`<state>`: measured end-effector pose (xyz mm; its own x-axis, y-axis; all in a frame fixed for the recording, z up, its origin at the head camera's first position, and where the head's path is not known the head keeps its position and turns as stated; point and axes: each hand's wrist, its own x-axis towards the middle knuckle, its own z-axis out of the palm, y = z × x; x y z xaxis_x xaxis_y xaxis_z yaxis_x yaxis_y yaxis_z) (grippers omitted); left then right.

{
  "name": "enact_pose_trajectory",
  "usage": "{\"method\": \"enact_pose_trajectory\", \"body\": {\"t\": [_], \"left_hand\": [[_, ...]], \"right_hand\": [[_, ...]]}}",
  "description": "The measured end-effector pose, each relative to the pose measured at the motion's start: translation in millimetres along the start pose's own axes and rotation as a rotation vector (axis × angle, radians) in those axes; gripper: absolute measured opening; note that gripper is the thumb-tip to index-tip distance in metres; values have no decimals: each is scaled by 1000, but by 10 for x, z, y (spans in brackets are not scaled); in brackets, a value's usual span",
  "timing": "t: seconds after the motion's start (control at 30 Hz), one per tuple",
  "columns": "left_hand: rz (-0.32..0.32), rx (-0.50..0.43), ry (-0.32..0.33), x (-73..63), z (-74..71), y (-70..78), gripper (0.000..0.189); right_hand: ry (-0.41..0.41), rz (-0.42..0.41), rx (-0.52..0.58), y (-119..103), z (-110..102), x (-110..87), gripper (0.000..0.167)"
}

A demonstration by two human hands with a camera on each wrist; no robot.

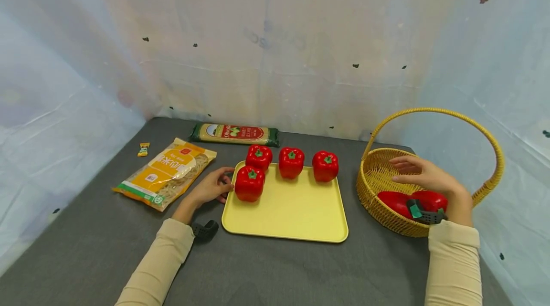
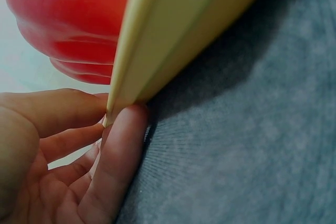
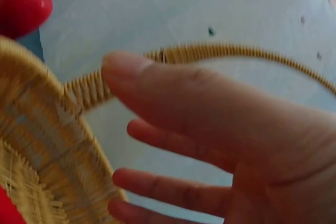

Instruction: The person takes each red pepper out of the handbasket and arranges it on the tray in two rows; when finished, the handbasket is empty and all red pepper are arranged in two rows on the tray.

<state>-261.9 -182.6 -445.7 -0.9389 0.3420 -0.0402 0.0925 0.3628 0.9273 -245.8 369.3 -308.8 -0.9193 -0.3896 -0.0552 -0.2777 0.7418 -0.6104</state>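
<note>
At the left side of the yellow tray [image 1: 296,215], my left hand [image 1: 210,186] pinches the rim; the left wrist view shows thumb and fingers on both faces of the tray edge [image 2: 173,30]. Several red bell peppers [image 1: 290,163] with green stems are on the tray, along its far edge and left side. The nearest pepper [image 1: 249,184] sits just beside the left hand. My right hand [image 1: 429,177] hovers over the wicker basket [image 1: 374,172], fingers extended and holding nothing. Inside the basket lie red peppers [image 1: 393,202], partly hidden by the wrist and its camera.
Left of the tray lies a bag of dried noodles [image 1: 167,172], with a small wrapped candy [image 1: 143,149] beyond it. A long spaghetti pack [image 1: 236,134] lies behind the tray. The basket's tall arched handle [image 1: 438,110] rises around the right arm. A pale curtain [image 1: 301,58] stands behind.
</note>
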Motion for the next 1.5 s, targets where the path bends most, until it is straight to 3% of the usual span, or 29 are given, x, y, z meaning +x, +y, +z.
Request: {"method": "enact_pose_trajectory", "body": {"t": [0.53,0.73,0.83,1.03,1.13,1.5], "left_hand": [[-6,-5,1,-8,31,-28,54],[-6,-9,-11,-103,39,186,53],[0,-9,-12,-149,35,279,53],[-2,4,5,-29,12,60,54],[-1,15,14,-1,2,-7,54],[5,9,4,-74,11,114,52]], "right_hand": [[-92,81,146,524,-34,39,54],[-88,136,74,568,-11,48,56],[-155,192,81,579,-2,64,58],[-258,324,113,611,13,45,59],[-275,326,124,632,17,43,57],[-359,288,-19,599,50,91,58]]}}
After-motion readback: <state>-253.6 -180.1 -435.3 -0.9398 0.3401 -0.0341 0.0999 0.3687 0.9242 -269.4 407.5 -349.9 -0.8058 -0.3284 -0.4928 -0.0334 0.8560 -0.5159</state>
